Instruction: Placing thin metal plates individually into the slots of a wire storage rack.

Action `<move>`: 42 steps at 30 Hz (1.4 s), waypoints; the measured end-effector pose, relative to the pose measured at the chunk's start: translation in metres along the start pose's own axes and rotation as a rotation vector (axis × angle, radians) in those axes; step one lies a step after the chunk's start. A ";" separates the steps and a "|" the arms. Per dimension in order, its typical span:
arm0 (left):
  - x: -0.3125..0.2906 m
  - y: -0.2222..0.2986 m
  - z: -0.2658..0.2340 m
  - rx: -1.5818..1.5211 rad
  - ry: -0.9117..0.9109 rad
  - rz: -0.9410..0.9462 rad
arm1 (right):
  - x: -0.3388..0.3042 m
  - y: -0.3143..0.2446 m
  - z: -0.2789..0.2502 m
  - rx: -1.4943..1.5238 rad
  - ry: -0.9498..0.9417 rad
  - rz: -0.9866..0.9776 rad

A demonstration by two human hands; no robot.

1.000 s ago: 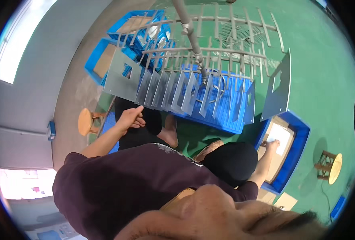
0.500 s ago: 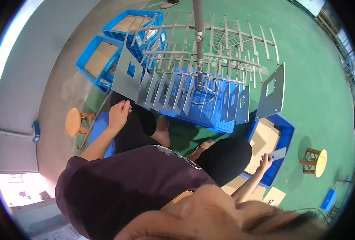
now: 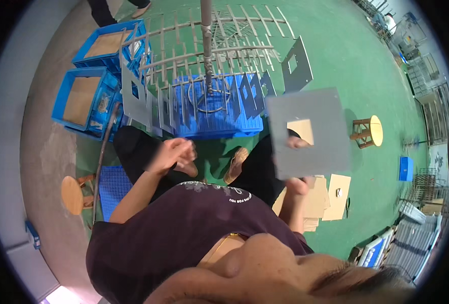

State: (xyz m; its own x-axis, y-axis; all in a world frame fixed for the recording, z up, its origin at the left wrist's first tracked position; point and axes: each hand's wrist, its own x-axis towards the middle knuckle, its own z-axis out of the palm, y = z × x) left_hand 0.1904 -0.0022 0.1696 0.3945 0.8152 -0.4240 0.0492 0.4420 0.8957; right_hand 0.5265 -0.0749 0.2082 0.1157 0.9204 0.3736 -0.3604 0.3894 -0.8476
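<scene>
My right hand (image 3: 299,186) grips a flat grey metal panel (image 3: 329,134) by its near edge and holds it raised in front of my right knee. The panel has a square cutout near its middle, through which some of my fingers show. My left hand (image 3: 171,155), slightly blurred, hovers over my lap with its fingers loosely bent and apart, holding nothing visible. Ahead stands a metal rack (image 3: 207,55) with a central pole and rows of prongs. Several similar grey panels hang on it, including one at the left end (image 3: 134,99) and one at the right end (image 3: 296,66).
A blue plastic crate (image 3: 219,124) lies beneath the rack. Stacked blue bins (image 3: 95,96) holding brown sheets stand at the left. Round wooden stools (image 3: 72,195) flank me, the other (image 3: 376,130) at the right. Cardboard sheets (image 3: 336,197) lie near my right side. A person's legs (image 3: 101,11) show far left.
My right hand has lifted the panel from over the blue bin at right and brought it forward, facing me. My left hand has moved right, and its fingers have loosened. The view has turned right.
</scene>
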 end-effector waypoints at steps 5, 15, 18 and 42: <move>0.037 0.039 0.062 -0.590 -0.425 0.215 | 0.030 0.033 0.090 -0.212 -0.244 0.007; 0.074 0.071 0.044 -0.379 -0.359 0.349 | 0.004 0.033 0.015 -0.273 0.053 0.572; 0.084 0.094 0.049 -0.165 -0.420 0.457 | 0.024 0.003 0.015 0.254 0.047 0.442; 0.272 0.142 0.138 -0.268 -0.204 0.156 | 0.137 0.058 0.014 -0.992 0.432 -0.204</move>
State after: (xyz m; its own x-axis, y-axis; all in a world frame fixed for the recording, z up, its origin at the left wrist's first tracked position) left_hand 0.4311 0.2308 0.2005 0.5545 0.8011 -0.2255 -0.2574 0.4228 0.8689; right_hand 0.5082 0.0735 0.2158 0.4725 0.6952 0.5417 0.5838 0.2136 -0.7833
